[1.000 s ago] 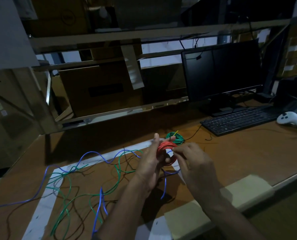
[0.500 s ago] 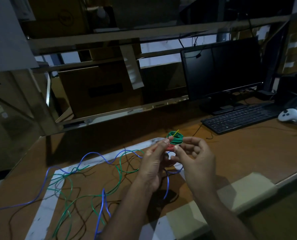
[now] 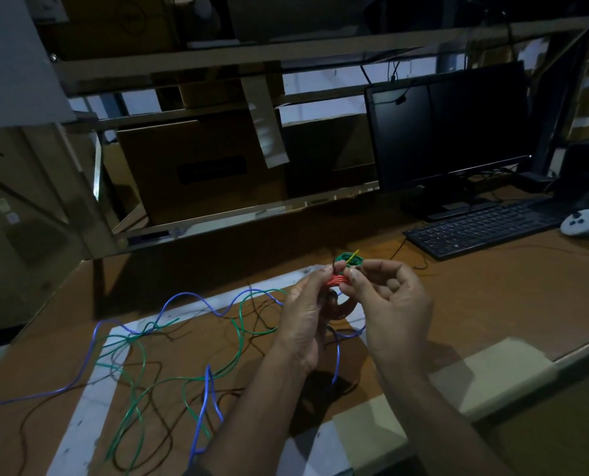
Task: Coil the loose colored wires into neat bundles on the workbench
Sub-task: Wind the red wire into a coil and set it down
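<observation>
Head view: I am watching the left hand [image 3: 303, 317] and right hand [image 3: 394, 304] pinching the red coil [image 3: 337, 280] above the bench [image 3: 492, 286]. Green coil [image 3: 349, 260] is sitting just past it at twelve o'clock; loose blue wire [image 3: 197, 297] and green wire [image 3: 240, 324] are sprawling toward eight o'clock.

Desk gear we see around the monitor [image 3: 449, 132]

In front of it lies our black keyboard [image 3: 482, 230]; a white controller [image 3: 585, 226] sits to its right.
</observation>
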A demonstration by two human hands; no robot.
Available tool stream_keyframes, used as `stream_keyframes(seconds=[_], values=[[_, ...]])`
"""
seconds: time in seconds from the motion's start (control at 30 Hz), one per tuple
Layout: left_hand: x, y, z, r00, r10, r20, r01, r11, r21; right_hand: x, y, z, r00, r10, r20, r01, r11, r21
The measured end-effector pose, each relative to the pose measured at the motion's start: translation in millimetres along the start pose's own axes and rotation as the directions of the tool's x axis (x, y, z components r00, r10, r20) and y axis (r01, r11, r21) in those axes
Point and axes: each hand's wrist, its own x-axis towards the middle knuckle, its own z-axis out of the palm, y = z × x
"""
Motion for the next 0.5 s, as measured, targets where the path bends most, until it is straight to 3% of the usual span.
stream_keyframes(seconds=[0.3, 0.5], values=[[-5, 1, 5, 0.999, 0.022, -0.035, -0.023, 0.999, -0.027, 6, 5, -4, 0.997, -0.032, 0.074, 0.035, 0.998, -0.048], [-4, 0, 4, 0.996, 0.079, -0.042, -0.078, 0.997, 0.028, 4, 12, -3, 1.0, -0.016, 0.015, 0.017, 0.999, -0.044]])
